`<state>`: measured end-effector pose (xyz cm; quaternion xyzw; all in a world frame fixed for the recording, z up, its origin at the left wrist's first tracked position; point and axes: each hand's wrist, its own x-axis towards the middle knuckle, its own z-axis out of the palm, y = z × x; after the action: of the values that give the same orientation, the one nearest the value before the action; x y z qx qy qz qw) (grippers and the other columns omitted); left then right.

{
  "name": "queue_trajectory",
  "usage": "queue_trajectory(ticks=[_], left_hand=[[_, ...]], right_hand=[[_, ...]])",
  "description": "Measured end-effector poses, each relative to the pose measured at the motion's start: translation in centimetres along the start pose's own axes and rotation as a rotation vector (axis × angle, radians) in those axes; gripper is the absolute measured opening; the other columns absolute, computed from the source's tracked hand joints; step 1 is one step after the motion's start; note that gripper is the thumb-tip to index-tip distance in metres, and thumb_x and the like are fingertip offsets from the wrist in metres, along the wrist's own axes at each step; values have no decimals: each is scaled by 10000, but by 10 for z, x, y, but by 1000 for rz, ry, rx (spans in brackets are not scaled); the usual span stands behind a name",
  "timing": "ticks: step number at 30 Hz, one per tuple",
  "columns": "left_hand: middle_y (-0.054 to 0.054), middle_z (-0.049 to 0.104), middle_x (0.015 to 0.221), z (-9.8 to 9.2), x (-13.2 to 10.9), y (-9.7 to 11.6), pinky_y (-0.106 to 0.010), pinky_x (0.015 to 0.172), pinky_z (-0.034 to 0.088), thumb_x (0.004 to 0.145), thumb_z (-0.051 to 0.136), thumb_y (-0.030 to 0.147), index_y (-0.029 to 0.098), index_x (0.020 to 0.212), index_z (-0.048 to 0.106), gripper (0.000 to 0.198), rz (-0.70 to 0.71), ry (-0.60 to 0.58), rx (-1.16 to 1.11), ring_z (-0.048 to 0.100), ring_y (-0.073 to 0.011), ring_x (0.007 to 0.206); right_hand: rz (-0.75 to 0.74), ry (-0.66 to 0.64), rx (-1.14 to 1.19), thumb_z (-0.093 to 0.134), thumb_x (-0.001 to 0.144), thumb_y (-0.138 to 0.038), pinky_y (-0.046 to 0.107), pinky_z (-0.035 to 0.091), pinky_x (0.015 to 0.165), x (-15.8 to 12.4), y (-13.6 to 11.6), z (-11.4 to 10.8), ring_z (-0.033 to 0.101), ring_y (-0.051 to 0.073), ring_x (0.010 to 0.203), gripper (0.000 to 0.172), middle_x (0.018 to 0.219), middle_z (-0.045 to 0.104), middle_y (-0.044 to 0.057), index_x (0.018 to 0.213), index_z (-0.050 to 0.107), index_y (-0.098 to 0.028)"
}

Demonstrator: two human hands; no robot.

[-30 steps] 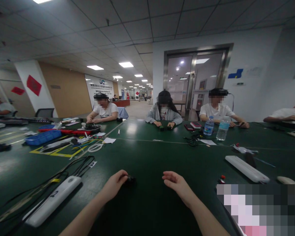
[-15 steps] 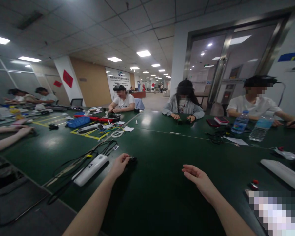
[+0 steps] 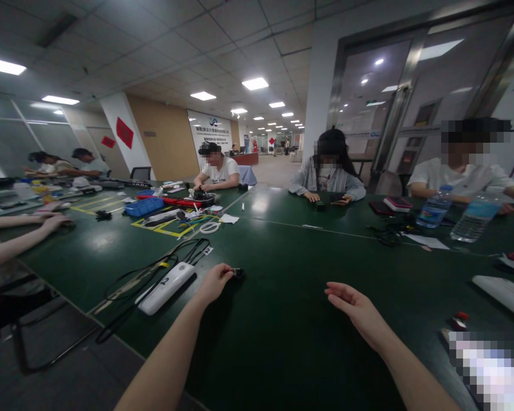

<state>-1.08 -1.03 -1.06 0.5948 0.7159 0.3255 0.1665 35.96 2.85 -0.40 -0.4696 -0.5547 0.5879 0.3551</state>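
Pinched in the fingertips of my left hand (image 3: 215, 282) is a small dark object (image 3: 239, 273), too small to make out its kind. It is just above or on the green tabletop (image 3: 278, 319); I cannot tell which. My right hand (image 3: 351, 305) holds nothing and is open over the table, its fingers together but stretched out and the thumb apart. Left of my left hand lies a white power strip (image 3: 166, 290) marked 2, with black cables (image 3: 143, 279) beside it.
A blue bin (image 3: 144, 206), a red tool (image 3: 182, 201) and loose wires (image 3: 201, 220) lie at the back left. Two water bottles (image 3: 475, 220) stand at the right, near a white bar (image 3: 503, 294). Several people sit around the table; one person's hands (image 3: 53, 221) rest at the left.
The view has turned slightly left, so everything sits a little further right. My left hand keeps its pinch on the small dark object; my right hand stays open. The person opposite has shifted their hands.
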Motion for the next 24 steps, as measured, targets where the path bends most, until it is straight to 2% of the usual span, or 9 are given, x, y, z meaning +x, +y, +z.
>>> queue_trajectory(ticks=[6, 11, 16, 24], left_hand=[[-28, 621, 839, -1, -1, 6, -250, 691, 409, 754, 451, 320, 181, 825, 573, 198, -11, 0, 62, 564, -161, 787], [-34, 592, 839, -3, 3, -4, -251, 713, 402, 760, 455, 283, 178, 779, 581, 165, 2, 105, 181, 552, -155, 779], [-64, 586, 849, -11, 7, -10, -257, 758, 392, 757, 473, 239, 152, 758, 596, 151, -100, 224, 300, 548, -167, 818], [-67, 628, 852, -12, 6, -3, -254, 697, 390, 785, 459, 292, 166, 795, 581, 176, -195, 226, 364, 569, -182, 829]], right_hand=[[-4, 0, -10, 619, 664, -355, 358, 384, 908, 0, 1, -1, 518, 215, 1048, 388, 1059, 613, 38, 1030, 559, -242], [20, 10, -21, 625, 653, -353, 368, 392, 896, 0, 0, -3, 515, 229, 1053, 394, 1066, 611, 38, 1027, 567, -242], [7, 6, -9, 629, 652, -357, 355, 394, 897, -1, 0, -2, 519, 218, 1046, 381, 1052, 618, 32, 1012, 575, -246], [-1, -5, -10, 626, 653, -364, 370, 393, 896, -3, -2, -1, 520, 226, 1044, 388, 1050, 614, 36, 1018, 569, -244]])
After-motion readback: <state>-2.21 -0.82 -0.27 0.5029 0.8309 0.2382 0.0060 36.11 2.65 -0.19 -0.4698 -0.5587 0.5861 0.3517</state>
